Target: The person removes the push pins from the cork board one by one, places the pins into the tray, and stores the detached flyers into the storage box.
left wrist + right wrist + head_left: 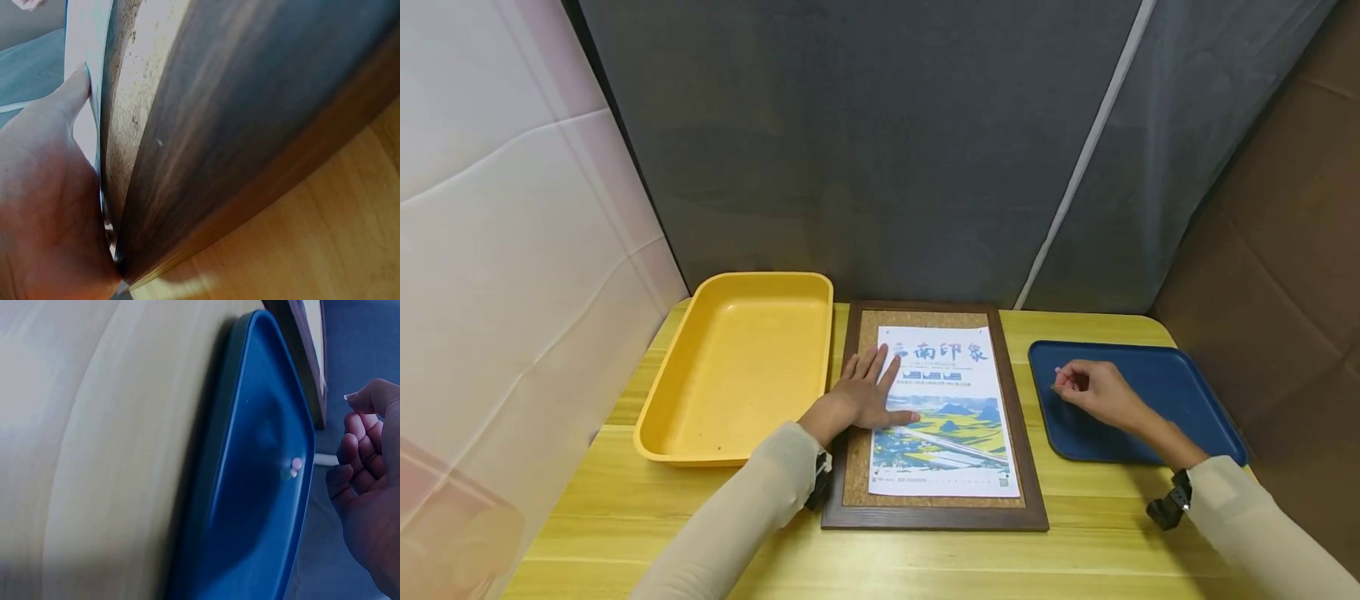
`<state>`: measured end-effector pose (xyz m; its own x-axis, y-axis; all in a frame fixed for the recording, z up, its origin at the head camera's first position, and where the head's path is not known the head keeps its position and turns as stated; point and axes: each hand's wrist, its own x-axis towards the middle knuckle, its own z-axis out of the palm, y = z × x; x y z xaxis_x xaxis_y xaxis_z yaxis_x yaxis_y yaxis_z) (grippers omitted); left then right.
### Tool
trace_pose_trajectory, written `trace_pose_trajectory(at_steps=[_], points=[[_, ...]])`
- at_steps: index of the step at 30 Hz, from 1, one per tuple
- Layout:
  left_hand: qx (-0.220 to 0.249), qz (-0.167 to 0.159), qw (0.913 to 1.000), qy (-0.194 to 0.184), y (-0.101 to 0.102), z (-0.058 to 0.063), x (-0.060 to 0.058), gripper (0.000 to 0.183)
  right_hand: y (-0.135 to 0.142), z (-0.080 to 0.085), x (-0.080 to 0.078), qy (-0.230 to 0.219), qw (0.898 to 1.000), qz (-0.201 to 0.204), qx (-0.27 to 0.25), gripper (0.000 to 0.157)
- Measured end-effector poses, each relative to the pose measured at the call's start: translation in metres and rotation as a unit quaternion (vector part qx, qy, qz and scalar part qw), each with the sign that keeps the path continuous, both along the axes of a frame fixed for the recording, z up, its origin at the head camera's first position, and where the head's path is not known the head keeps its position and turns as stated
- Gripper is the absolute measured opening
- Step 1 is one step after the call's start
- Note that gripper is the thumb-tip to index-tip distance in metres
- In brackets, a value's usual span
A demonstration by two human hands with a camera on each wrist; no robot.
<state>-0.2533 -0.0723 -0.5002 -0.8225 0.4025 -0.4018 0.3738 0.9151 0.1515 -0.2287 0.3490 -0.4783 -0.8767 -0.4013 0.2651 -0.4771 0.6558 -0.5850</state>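
Note:
My left hand (pixel 867 392) lies with fingers spread over the left side of a printed poster (pixel 940 458) with a landscape picture. The poster lies on a cork board (pixel 856 450) in a dark wooden frame (pixel 1036 483). In the left wrist view, the thumb (pixel 78 87) rests along the paper's edge. Above a blue tray (pixel 1150 450) at the right, my right hand (pixel 1097 390) pinches a tiny push pin between thumb and index finger, mostly hidden by the fingertips. A pink push pin (pixel 296 464) sits in the tray beside other small pale pieces.
A deep yellow tray (pixel 737 375) stands left of the board. Everything is on a light wooden table (pixel 1097 542). Dark grey cloth (pixel 850 150) hangs behind, with a white fabric wall (pixel 527 250) at the left and a brown one (pixel 1285 242) at the right.

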Motion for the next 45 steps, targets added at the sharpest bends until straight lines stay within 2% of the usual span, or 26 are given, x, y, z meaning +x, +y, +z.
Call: trace_pose_trajectory(at_steps=[9,19,27,38,42,45], points=[[0.001,0.000,1.0000,0.004,-0.001,0.000,-0.001,0.117,0.017,-0.007,-0.004,-0.042,0.999,-0.028,0.017,0.013],[-0.003,-0.001,1.0000,-0.001,-0.001,0.000,-0.002,0.117,0.028,-0.017,-0.005,-0.063,0.997,-0.024,0.028,0.012],[0.001,-0.008,0.9999,0.013,0.000,0.022,0.011,0.114,0.030,-0.019,-0.005,-0.079,0.996,-0.027,0.039,0.011],[0.002,0.001,0.9999,-0.014,0.001,0.003,0.000,0.118,0.034,-0.023,-0.003,-0.080,0.995,-0.034,0.056,0.011],[0.004,0.004,0.9999,-0.013,0.001,0.003,0.000,0.117,0.036,-0.024,-0.003,-0.077,0.995,-0.035,0.057,0.010],[0.007,0.000,1.0000,-0.005,0.001,0.008,0.004,0.116,0.037,-0.025,-0.003,-0.081,0.994,-0.040,0.055,0.010]])
